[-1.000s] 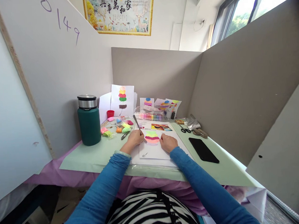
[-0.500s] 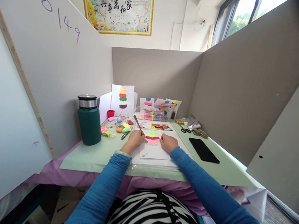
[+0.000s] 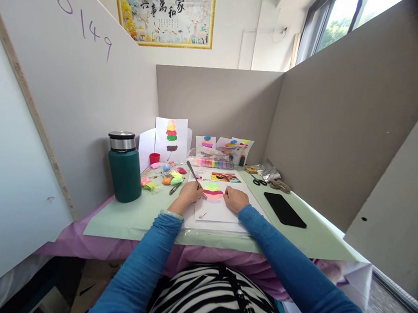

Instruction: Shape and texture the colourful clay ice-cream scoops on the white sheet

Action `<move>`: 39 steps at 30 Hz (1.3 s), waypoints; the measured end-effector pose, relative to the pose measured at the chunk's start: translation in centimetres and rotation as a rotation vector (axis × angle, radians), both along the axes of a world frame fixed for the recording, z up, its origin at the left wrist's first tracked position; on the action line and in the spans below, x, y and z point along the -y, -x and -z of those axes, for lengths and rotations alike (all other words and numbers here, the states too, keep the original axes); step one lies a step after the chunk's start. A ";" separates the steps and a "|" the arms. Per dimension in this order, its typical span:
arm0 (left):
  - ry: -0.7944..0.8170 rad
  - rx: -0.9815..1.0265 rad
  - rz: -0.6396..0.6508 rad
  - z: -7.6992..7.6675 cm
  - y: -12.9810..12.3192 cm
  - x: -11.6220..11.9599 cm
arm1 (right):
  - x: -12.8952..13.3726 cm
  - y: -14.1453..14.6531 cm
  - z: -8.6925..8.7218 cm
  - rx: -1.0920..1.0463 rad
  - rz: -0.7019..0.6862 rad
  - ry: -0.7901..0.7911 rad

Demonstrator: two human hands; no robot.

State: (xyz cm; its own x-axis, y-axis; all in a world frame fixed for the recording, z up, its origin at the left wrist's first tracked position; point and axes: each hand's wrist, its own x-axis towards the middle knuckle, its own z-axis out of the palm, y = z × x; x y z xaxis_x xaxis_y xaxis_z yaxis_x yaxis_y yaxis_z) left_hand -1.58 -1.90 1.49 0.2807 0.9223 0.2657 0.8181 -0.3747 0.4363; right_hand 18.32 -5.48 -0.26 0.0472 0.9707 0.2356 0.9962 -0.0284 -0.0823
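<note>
A metal fork slants up out of my left hand, its tines low over the left edge of the coloured bands. These bands, yellow-green, magenta, salmon and pale lilac, lie on a white paper in front of me. My right hand rests on the paper's right side with fingers curled; whether it holds something small is hidden. Beyond the hands lies a sheet with a printed colour picture.
A green bottle stands at the left beside bags of coloured clay and a pen. On the right are a black phone and scissors. Painted papers lean at the back near a clear pouch.
</note>
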 end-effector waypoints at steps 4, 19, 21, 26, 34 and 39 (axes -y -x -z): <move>0.009 -0.001 -0.001 0.0 0.0 0.0 | 0.1 0.0 -0.1 -0.001 0.003 0.010; 0.009 -0.005 0.000 -0.2 -0.1 0.3 | 0.2 0.0 -0.2 0.000 0.002 0.013; 0.014 0.003 0.005 -0.2 -0.1 0.3 | 0.2 0.0 -0.2 0.000 0.003 0.009; 0.023 0.021 -0.002 0.1 0.0 -0.1 | 0.1 0.0 0.0 0.003 0.002 0.001; 0.104 0.022 -0.056 0.3 0.3 -0.5 | 0.1 0.0 -0.1 -0.006 -0.003 -0.005; 0.071 0.003 -0.105 -0.3 0.2 0.0 | 0.1 0.0 -0.1 -0.011 0.000 0.006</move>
